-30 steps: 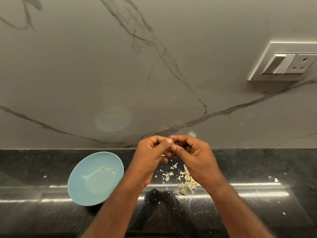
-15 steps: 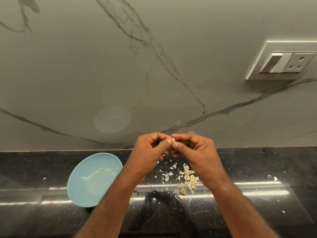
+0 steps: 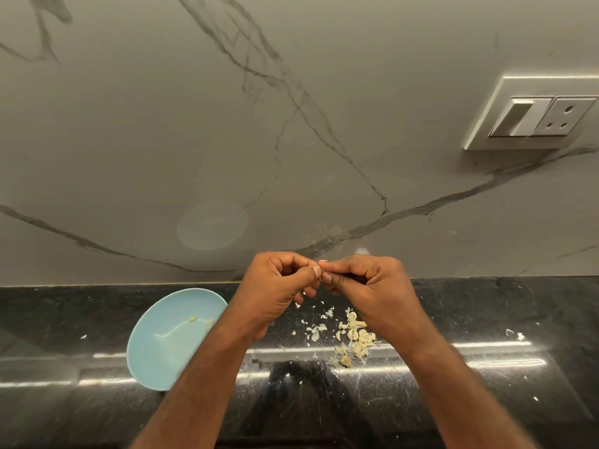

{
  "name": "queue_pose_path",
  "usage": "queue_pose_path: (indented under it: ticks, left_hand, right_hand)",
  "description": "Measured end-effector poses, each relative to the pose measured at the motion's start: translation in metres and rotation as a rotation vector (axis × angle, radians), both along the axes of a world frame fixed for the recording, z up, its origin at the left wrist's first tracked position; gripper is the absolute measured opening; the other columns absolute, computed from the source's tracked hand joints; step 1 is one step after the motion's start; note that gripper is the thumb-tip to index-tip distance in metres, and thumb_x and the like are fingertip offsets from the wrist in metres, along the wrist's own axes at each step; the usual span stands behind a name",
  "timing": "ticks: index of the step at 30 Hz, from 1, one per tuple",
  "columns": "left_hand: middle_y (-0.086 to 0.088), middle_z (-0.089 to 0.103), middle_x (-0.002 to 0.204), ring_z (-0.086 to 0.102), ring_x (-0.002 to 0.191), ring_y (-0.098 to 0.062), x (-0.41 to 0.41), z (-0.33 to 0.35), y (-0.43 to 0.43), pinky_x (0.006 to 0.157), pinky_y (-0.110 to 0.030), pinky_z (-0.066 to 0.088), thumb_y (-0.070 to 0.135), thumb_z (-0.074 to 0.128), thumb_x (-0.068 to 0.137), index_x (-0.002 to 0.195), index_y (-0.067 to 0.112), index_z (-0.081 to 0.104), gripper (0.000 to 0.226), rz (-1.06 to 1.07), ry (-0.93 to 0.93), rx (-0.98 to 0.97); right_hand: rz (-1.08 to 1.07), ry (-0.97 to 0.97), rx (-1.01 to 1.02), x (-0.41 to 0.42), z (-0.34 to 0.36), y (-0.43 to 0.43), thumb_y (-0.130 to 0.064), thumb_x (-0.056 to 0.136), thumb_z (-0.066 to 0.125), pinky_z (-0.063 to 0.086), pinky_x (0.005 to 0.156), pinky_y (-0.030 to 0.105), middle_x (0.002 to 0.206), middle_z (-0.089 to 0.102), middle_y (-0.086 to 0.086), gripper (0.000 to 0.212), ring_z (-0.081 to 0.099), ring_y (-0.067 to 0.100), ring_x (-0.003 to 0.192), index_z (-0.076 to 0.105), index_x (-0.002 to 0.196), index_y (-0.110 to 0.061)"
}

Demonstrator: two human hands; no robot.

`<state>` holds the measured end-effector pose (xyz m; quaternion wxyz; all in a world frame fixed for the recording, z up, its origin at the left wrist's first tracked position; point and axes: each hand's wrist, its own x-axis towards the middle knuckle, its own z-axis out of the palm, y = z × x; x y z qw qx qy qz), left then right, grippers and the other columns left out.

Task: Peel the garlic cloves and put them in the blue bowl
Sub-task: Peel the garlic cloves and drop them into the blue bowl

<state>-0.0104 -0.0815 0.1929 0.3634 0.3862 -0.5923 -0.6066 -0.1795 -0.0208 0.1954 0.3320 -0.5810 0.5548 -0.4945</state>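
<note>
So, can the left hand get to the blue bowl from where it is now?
Probably yes. The blue bowl sits open on the counter right beside the left hand, nothing between them. That hand and the right hand pinch a small clove, barely visible, so it must free up first.

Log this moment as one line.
stage: peeling; left hand: pinches garlic clove, mostly hidden; right hand: pinches same clove; blue bowl: two bits inside; garlic pile: on counter
</note>
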Motion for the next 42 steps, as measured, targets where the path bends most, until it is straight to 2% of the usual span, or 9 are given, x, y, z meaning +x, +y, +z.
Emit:
queue_pose_path:
  ticks: [4, 11, 16, 21, 26, 31, 35, 38, 42]
  left_hand:
    - [-0.005, 0.069, 0.067, 0.062, 0.060, -0.011, -0.004, 0.000, 0.002, 0.055, -0.021, 0.047, 0.003, 0.069, 0.088, 0.080, 0.006, 0.074, 0.009, 0.035, -0.008, 0.021]
    - [-0.004, 0.067, 0.064, 0.059, 0.058, -0.009, -0.007, -0.001, 0.005, 0.055, -0.024, 0.046, 0.004, 0.069, 0.088, 0.076, 0.011, 0.072, 0.014, 0.081, -0.019, 0.019]
    - [0.004, 0.063, 0.058, 0.055, 0.053, -0.004, -0.010, 0.000, 0.007, 0.052, -0.021, 0.045, 0.005, 0.068, 0.089, 0.074, 0.012, 0.070, 0.016, 0.117, -0.025, -0.020]
    - [0.001, 0.063, 0.061, 0.055, 0.055, -0.006, -0.013, 0.001, 0.009, 0.050, -0.019, 0.044, 0.004, 0.069, 0.088, 0.074, 0.012, 0.070, 0.016, 0.128, -0.010, -0.049]
    - [0.006, 0.063, 0.059, 0.056, 0.054, -0.004, -0.015, -0.002, 0.009, 0.052, -0.016, 0.044, 0.006, 0.064, 0.091, 0.076, 0.014, 0.068, 0.018, 0.170, -0.043, -0.057]
    - [0.002, 0.063, 0.062, 0.059, 0.058, -0.011, -0.018, -0.005, 0.009, 0.056, -0.028, 0.043, 0.012, 0.051, 0.098, 0.073, 0.016, 0.059, 0.027, 0.215, -0.074, -0.039]
    - [0.004, 0.067, 0.068, 0.061, 0.061, -0.006, -0.018, -0.007, 0.014, 0.057, -0.025, 0.047, 0.028, 0.055, 0.101, 0.078, 0.014, 0.065, 0.028, 0.179, -0.095, -0.114]
    - [0.005, 0.072, 0.080, 0.065, 0.068, -0.006, -0.017, -0.007, 0.015, 0.057, -0.021, 0.049, 0.025, 0.060, 0.098, 0.094, 0.020, 0.072, 0.013, 0.129, -0.055, -0.121]
    - [0.002, 0.074, 0.083, 0.066, 0.072, -0.008, -0.016, -0.007, 0.015, 0.059, -0.021, 0.049, 0.022, 0.067, 0.094, 0.096, 0.019, 0.074, 0.008, 0.097, -0.007, -0.103]
  right_hand:
    - [-0.006, 0.002, 0.008, 0.002, -0.001, 0.001, -0.010, 0.085, 0.076, 0.061, 0.080, 0.028, 0.089, 0.077, -0.012, 0.021, 0.073, 0.008, 0.088, 0.079, 0.100, -0.025]
    - [-0.011, -0.122, 0.038, 0.005, -0.003, 0.001, -0.006, 0.086, 0.075, 0.058, 0.074, 0.021, 0.090, 0.078, -0.006, 0.018, 0.074, 0.009, 0.084, 0.079, 0.100, -0.017]
    - [-0.019, -0.246, 0.061, 0.008, -0.005, 0.001, -0.005, 0.090, 0.070, 0.062, 0.077, 0.032, 0.089, 0.078, 0.004, 0.018, 0.075, 0.022, 0.083, 0.076, 0.101, -0.017]
    - [-0.032, -0.367, 0.095, 0.010, -0.005, 0.001, -0.002, 0.091, 0.067, 0.061, 0.078, 0.039, 0.088, 0.077, 0.012, 0.014, 0.075, 0.031, 0.084, 0.074, 0.102, -0.009]
    - [-0.097, -0.554, 0.132, 0.009, -0.006, 0.002, -0.002, 0.087, 0.071, 0.058, 0.069, 0.030, 0.085, 0.074, 0.010, 0.012, 0.070, 0.024, 0.079, 0.077, 0.095, -0.009]
    - [-0.094, -0.720, 0.175, 0.008, -0.004, 0.002, 0.001, 0.084, 0.069, 0.057, 0.065, 0.027, 0.085, 0.069, 0.014, 0.014, 0.066, 0.021, 0.073, 0.070, 0.098, -0.001]
    - [-0.101, -0.721, 0.161, 0.009, -0.001, 0.001, 0.003, 0.086, 0.067, 0.058, 0.064, 0.027, 0.083, 0.070, 0.016, 0.012, 0.068, 0.021, 0.071, 0.067, 0.098, 0.000]
    - [-0.115, -0.623, 0.140, 0.007, -0.001, 0.001, -0.001, 0.087, 0.068, 0.057, 0.065, 0.027, 0.081, 0.073, 0.013, 0.010, 0.067, 0.021, 0.072, 0.070, 0.098, -0.002]
    - [-0.125, -0.519, 0.111, 0.007, -0.001, 0.001, -0.007, 0.086, 0.071, 0.056, 0.066, 0.026, 0.083, 0.074, 0.009, 0.010, 0.068, 0.019, 0.074, 0.073, 0.095, -0.006]
